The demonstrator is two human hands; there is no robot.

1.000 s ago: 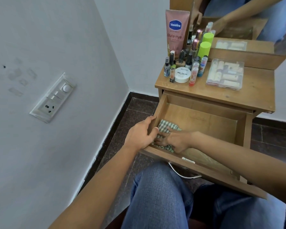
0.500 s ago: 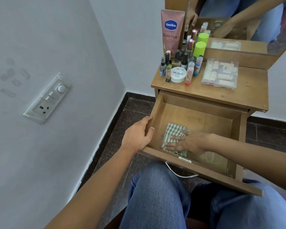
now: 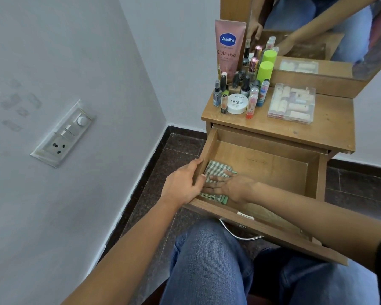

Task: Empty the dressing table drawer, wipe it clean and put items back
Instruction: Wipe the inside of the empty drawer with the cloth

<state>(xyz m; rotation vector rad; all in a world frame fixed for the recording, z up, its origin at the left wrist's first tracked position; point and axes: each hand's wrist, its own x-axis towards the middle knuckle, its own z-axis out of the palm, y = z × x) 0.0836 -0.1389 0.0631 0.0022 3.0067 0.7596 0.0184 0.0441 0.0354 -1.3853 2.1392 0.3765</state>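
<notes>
A wall switch plate [image 3: 62, 133] sits far left, well apart from the work.

The left hand [image 3: 183, 186] grips the left side wall of the open drawer [image 3: 273, 168], fingers curled over its top edge. I judge this a bracing hold: the drawer is pulled far out and light now that it is empty, so it could slide or rack sideways under a wiping push.

Just right of that hand, in the drawer's front-left corner, lies the green-checked cloth [image 3: 216, 170]. It is thin, soft and limp, and looks likely to bunch or fold rather than slide as a sheet. The right hand [image 3: 231, 187] lies flat on it, fingers straight and spread, pressing it to the drawer floor and gripping nothing. A broad palm press like this suits the cloth better than a pinch. For the corners, a fold over the fingertips would probably reach better.

The rest of the drawer floor is bare wood.

On the counter [image 3: 330, 133] stand the removed items: a Vaseline tube [image 3: 229, 47], small nail polish bottles [image 3: 245, 86], a white nail polish tub [image 3: 238, 103] and a clear plastic box [image 3: 291, 103]. The bottles are small, probably glass and easily tipped, so each is best taken by its body. The box wants a hold across both long edges.
</notes>
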